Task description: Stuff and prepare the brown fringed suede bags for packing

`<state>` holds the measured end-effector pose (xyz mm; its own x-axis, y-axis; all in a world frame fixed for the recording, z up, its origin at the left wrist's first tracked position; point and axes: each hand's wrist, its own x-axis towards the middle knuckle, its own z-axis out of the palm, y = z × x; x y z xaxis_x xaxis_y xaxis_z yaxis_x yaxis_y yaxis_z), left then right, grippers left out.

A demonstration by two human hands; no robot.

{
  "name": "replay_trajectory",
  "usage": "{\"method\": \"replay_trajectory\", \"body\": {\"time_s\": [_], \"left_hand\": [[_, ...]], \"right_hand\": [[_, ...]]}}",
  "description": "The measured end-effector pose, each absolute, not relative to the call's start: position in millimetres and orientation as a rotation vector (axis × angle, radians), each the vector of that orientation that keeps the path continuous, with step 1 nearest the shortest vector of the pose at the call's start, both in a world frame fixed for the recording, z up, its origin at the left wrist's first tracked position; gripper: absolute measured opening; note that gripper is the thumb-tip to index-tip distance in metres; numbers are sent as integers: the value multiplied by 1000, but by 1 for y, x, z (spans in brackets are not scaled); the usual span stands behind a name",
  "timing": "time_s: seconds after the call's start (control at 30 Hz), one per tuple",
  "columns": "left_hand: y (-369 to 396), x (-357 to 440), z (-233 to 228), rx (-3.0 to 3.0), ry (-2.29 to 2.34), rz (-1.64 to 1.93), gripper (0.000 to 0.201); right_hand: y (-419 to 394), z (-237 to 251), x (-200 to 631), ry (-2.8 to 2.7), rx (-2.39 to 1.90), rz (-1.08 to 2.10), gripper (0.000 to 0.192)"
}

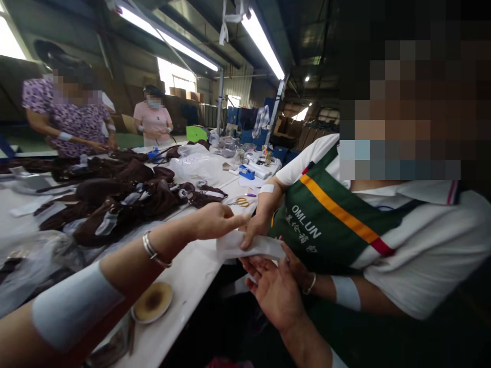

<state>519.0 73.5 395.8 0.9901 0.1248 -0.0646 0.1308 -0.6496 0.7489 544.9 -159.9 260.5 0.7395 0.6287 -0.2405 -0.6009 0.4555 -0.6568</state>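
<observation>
- Off the right edge of the tabletop [192, 278], a white sheet [251, 246] hung in mid-air between two people, touching no surface.
- Left hand [217, 220] reached across, fingers loosely curled and the forefinger stretched over the sheet's top edge; whether it truly pinched the sheet, I could not tell.
- Right hand [274, 292] waited just under the sheet, palm up, fingers spread, holding nothing.
- A co-worker's hand [253, 229], from the person in the green apron [326, 225], gripped the sheet's upper edge right beside the left forefinger.
- By my reading the sheet was mid-exchange: lifted and shared, not yet resting in either person's hands alone.
- Back on the tabletop lay a pile of brown garments [126, 197] mid-table, yellow scissors [241, 202] near the right edge, and a round dish [153, 302] toward the near edge.
</observation>
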Motion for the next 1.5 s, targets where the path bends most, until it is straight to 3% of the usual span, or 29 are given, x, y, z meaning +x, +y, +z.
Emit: {"method": "replay_trajectory", "body": {"time_s": [0.1,0.3,0.63,0.83,1.1,1.5], "left_hand": [[60,528,392,2437,184,-289,64],[54,515,356,1842,232,-645,66],[2,515,244,1597,421,-363,54],[-25,521,213,1476,493,-284,56],[-27,525,211,1486,430,-254,52],[-36,513,173,1481,469,-328,41]], "right_hand": [[-153,267,553,58,-731,771,46],[-141,261,562,292,-669,770,24],[-139,219,552,315,-687,843,31],[-143,204,557,457,-720,799,17],[-134,199,583,436,-776,696,22],[-138,166,571,541,-832,660,48]]}}
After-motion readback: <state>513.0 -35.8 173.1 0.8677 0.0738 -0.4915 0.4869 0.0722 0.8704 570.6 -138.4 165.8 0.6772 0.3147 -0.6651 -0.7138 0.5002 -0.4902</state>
